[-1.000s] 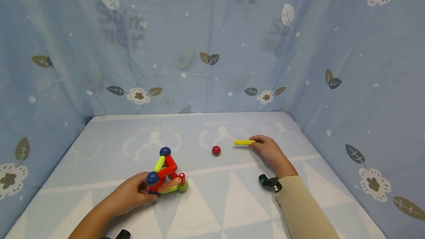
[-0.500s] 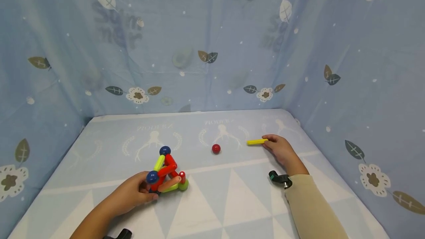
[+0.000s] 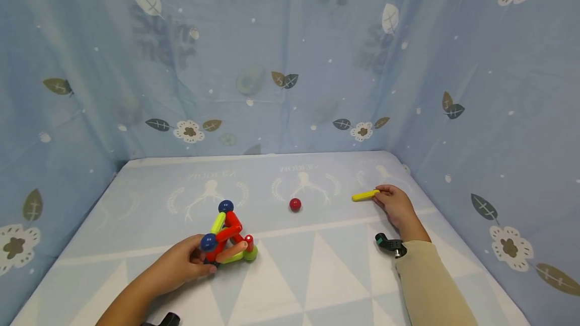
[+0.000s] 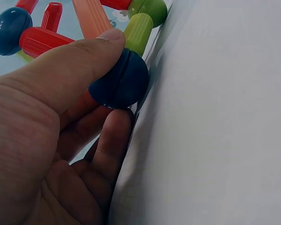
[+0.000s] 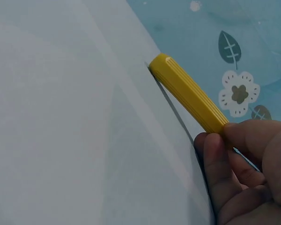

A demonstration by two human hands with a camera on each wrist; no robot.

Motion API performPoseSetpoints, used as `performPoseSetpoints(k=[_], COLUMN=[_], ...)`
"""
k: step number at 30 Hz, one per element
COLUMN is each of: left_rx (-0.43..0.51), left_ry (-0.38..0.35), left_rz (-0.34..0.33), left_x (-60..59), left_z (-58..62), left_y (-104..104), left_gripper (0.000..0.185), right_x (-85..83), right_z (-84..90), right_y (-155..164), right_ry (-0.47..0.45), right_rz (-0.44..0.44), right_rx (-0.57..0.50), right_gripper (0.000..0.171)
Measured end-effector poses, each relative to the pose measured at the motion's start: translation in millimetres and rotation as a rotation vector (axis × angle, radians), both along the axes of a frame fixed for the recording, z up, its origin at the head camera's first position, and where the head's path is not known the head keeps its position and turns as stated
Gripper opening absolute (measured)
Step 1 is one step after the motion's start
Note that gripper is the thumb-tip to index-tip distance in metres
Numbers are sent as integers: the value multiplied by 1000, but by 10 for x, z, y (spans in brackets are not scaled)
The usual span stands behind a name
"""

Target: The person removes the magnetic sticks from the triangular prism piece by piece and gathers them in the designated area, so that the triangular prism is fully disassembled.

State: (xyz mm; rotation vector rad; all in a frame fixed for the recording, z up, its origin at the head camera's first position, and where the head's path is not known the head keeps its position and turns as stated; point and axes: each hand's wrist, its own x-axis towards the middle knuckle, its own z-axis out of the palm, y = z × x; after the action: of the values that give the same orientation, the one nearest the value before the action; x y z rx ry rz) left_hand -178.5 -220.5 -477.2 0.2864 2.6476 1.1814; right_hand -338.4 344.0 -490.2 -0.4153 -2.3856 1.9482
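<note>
My left hand [image 3: 181, 261] grips a structure of coloured rods and balls at its near lower left corner. In the left wrist view, thumb and fingers pinch a dark blue ball [image 4: 122, 80] low on it. Red rods [image 3: 228, 233], an orange rod [image 3: 232, 252], yellow-green rods and a green ball [image 3: 250, 253] make up the rest. On the right, my right hand [image 3: 396, 208] pinches one end of a yellow ribbed rod [image 5: 189, 93] between thumb and fingers. The rod's free end points left, close over the table.
A loose red ball [image 3: 295, 205] lies on the table [image 3: 290, 275] between the two hands. Blue patterned curtains [image 3: 290, 64] enclose the table at the back and both sides. A black wrist mount [image 3: 388, 243] sits at the right sleeve's cuff.
My right hand has moved to the right with the yellow rod, away from the red ball, and the rod has tilted slightly. The left hand and the structure hold their place.
</note>
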Motion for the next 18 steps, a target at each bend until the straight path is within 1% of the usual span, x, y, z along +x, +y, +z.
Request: performPoseSetpoints(k=[6, 8, 13, 16, 18], left_rx=[15, 15, 0, 11, 19], left_ry=[-6, -5, -13, -5, 7], left_rz=[-6, -8, 9, 0, -13], left_x=[5, 14, 37, 26, 13], left_z=[-15, -18, -11, -4, 1], left_y=[-12, -19, -33, -25, -19], left_gripper=[53, 52, 52, 53, 52], right_x=[-15, -8, 40, 70, 81], right_z=[-32, -37, -17, 14, 33], right_y=[-12, -22, -40, -33, -26], right_ry=[-3, -16, -71, -76, -75], right_rz=[-54, -67, -48, -42, -47], right_rx=[57, 126, 343, 411, 425], right_gripper=[32, 30, 28, 27, 27])
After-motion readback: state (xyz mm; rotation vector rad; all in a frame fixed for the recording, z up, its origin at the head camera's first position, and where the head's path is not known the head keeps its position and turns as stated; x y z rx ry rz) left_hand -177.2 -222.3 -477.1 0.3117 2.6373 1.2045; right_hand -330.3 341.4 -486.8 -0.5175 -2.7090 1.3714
